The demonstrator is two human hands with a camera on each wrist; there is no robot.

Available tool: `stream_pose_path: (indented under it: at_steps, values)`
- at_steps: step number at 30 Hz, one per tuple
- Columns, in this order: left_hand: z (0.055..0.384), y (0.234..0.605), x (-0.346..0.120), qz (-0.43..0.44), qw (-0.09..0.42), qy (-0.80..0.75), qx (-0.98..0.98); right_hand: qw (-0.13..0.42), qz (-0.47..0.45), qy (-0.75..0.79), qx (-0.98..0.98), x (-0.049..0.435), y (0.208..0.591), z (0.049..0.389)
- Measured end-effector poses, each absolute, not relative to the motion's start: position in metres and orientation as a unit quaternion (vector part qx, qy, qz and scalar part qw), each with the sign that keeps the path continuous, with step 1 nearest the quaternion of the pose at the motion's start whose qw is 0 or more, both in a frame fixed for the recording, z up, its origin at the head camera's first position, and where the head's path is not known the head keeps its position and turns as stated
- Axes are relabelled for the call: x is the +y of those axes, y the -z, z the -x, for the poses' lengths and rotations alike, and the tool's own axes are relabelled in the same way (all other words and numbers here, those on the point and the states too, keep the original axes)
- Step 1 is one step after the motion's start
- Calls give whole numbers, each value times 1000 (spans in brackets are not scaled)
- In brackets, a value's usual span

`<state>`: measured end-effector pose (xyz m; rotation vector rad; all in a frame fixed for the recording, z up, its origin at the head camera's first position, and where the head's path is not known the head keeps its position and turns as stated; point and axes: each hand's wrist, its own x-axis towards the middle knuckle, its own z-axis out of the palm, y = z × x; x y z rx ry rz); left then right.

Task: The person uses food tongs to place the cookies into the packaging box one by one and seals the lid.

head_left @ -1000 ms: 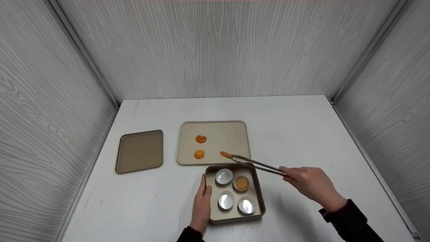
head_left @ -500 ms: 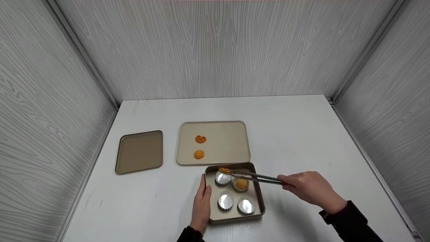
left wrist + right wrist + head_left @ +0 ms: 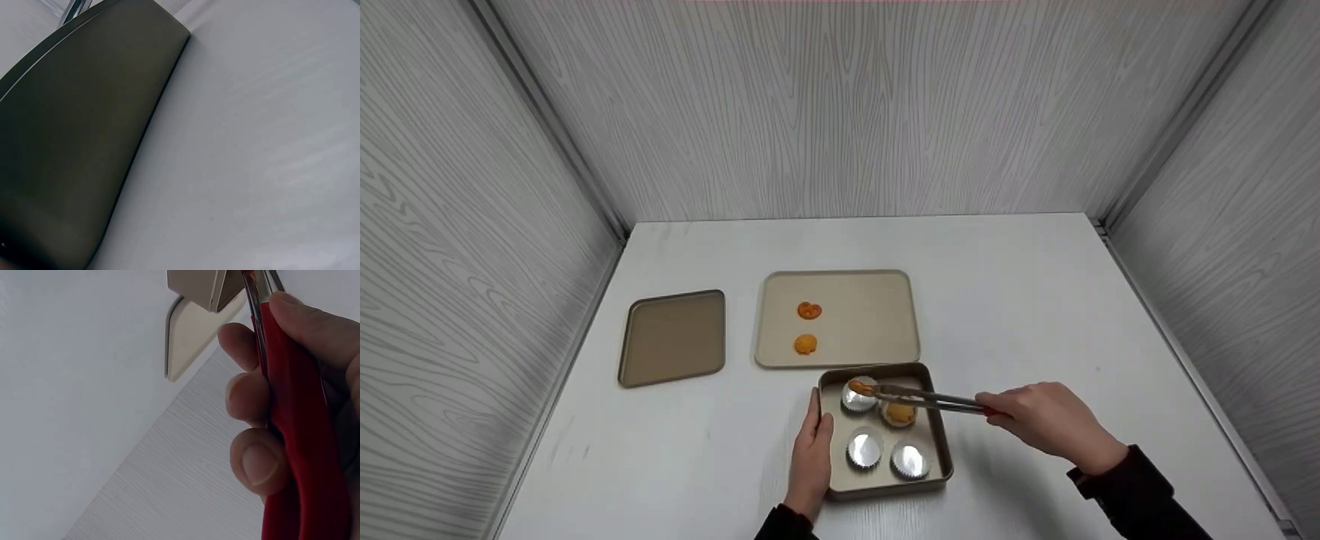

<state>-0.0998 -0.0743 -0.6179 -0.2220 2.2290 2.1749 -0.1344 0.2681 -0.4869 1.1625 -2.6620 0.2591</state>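
My right hand [image 3: 1046,420] grips red-handled metal tongs [image 3: 301,416], fingers and thumb wrapped round the handles. At their tips is a small orange piece [image 3: 861,388], over the upper-left silver foil cup [image 3: 856,403] in a deep square baking pan [image 3: 840,480]. Whether the piece touches the cup is unclear. My left hand [image 3: 808,461] holds the pan's left wall, thumb at the rim and fingers along the outside. The pan's outer wall [image 3: 84,140] fills much of the left wrist view. A cup with a yellow-orange top [image 3: 900,415] sits partly under the tongs.
Behind the pan lies a beige tray [image 3: 877,307] bearing a pretzel-shaped orange piece [image 3: 809,310] and a round scalloped one [image 3: 805,344]. A brown tray [image 3: 673,339] is at the left. Two more silver cups are at the pan's front. Walls enclose the table.
My right hand has brought the tongs and the orange piece down from over the beige tray's front edge to the upper-left cup. The left hand and pan stay put.
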Motion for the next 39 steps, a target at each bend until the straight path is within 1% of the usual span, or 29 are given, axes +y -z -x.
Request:
stream_pose_path:
  at_steps: [6, 9, 15, 24, 39]
  values:
    - [100, 617, -74, 71, 11, -696, 715, 190, -413, -34, -890, 263, 489, 135]
    - [100, 617, -74, 69, 9, -695, 716, 208, -413, -17, -887, 261, 490, 135]
    - [100, 617, -74, 68, 13, -699, 712, 209, -416, 3, -885, 258, 489, 135]
    - [100, 617, -74, 68, 12, -698, 712, 225, -418, 19, -880, 257, 490, 135]
    - [101, 620, -74, 66, 10, -701, 710, 206, -421, 8, -884, 266, 485, 132]
